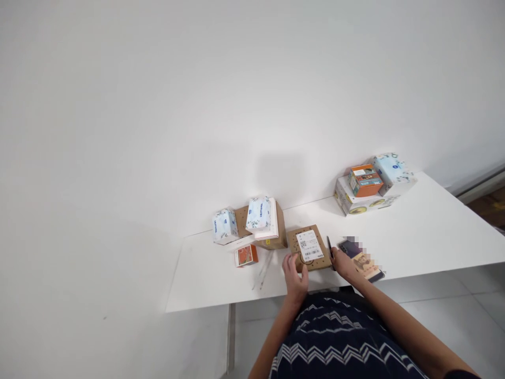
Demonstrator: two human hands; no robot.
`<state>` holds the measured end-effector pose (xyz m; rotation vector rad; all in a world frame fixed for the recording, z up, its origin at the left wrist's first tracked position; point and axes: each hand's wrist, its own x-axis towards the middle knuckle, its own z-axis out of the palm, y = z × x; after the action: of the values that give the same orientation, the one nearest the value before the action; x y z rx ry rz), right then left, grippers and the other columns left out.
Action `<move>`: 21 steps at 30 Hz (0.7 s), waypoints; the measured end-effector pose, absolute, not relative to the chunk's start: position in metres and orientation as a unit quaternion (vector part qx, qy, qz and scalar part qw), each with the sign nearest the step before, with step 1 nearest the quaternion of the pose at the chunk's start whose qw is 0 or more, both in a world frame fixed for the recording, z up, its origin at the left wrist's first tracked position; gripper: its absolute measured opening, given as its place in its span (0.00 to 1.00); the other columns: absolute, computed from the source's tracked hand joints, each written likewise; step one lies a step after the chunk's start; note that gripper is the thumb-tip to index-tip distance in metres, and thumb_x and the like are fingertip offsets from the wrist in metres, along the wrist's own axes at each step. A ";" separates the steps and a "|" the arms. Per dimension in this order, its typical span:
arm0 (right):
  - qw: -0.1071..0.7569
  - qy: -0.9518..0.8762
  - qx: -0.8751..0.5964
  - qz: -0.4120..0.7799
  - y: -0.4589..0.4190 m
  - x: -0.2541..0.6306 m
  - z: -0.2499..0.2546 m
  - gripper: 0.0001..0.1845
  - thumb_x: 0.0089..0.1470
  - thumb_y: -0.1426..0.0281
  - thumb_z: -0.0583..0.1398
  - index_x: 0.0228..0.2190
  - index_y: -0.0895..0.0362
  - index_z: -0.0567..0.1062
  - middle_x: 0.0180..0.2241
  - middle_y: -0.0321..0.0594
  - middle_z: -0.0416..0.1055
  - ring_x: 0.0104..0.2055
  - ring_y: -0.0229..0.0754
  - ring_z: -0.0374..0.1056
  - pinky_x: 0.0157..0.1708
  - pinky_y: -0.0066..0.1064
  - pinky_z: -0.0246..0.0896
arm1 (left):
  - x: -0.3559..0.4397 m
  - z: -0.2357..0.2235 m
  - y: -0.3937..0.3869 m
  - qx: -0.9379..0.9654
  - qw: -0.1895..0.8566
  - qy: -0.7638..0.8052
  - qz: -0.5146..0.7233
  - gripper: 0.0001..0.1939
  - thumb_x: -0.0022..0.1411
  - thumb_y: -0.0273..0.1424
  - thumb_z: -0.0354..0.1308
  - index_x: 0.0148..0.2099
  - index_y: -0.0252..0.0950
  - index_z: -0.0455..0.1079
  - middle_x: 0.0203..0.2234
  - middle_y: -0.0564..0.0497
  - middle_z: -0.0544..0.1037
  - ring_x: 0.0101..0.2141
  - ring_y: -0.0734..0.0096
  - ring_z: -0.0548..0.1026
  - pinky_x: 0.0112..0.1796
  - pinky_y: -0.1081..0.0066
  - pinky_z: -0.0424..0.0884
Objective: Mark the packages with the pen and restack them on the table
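Note:
A brown cardboard box (294,239) with a white shipping label (309,246) rests near the front of the table. My left hand (295,278) grips the box's near left corner, its fingers curved over the top and the thumb toward the front. Beside the box's right side, my right hand (342,263) is closed around a slim dark knife (330,245), its thin blade pointing away from me. The handle is mostly covered by my fingers. A dark phone (347,246), partly blurred out and with a picture on it, lies just right of that hand.
On the white table (426,226), a small orange box (246,256) and thin clear strips (263,271) lie to the left. Tissue packs (258,213) sit on boxes behind. At back right, a white carton (347,202) carries another orange box (366,181) and tissue pack (394,171).

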<state>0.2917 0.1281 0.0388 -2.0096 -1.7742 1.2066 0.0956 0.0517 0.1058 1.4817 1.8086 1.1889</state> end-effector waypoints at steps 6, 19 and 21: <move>0.075 -0.603 -0.689 0.395 0.127 0.274 0.025 0.13 0.54 0.77 0.53 0.42 0.63 0.70 0.42 0.58 0.70 0.39 0.50 0.71 0.36 0.36 0.58 | 0.103 0.122 0.064 0.707 0.241 0.569 0.345 0.14 0.59 0.34 0.56 0.47 0.42 0.75 0.51 0.39 0.71 0.59 0.47 0.61 0.59 0.48 0.55; 0.318 -0.462 -0.654 0.509 0.160 0.314 0.083 0.20 0.50 0.67 0.49 0.43 0.58 0.70 0.28 0.40 0.74 0.31 0.44 0.72 0.32 0.34 0.64 | 0.095 0.120 0.119 0.878 0.123 0.461 0.031 0.50 0.52 0.57 0.56 0.69 0.38 0.46 0.67 0.39 0.47 0.66 0.45 0.46 0.62 0.47 0.43; 0.395 -0.438 -0.598 0.543 0.164 0.310 0.103 0.19 0.49 0.65 0.53 0.45 0.55 0.68 0.34 0.40 0.75 0.35 0.43 0.73 0.35 0.33 0.65 | 0.103 0.114 0.123 0.877 0.090 0.471 0.024 0.50 0.52 0.57 0.56 0.69 0.36 0.46 0.67 0.36 0.47 0.65 0.42 0.47 0.61 0.47 0.47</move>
<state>0.3097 0.1642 0.1033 -1.5156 -1.1108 1.3774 0.1027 0.1228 0.1139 2.6085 1.4017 0.0716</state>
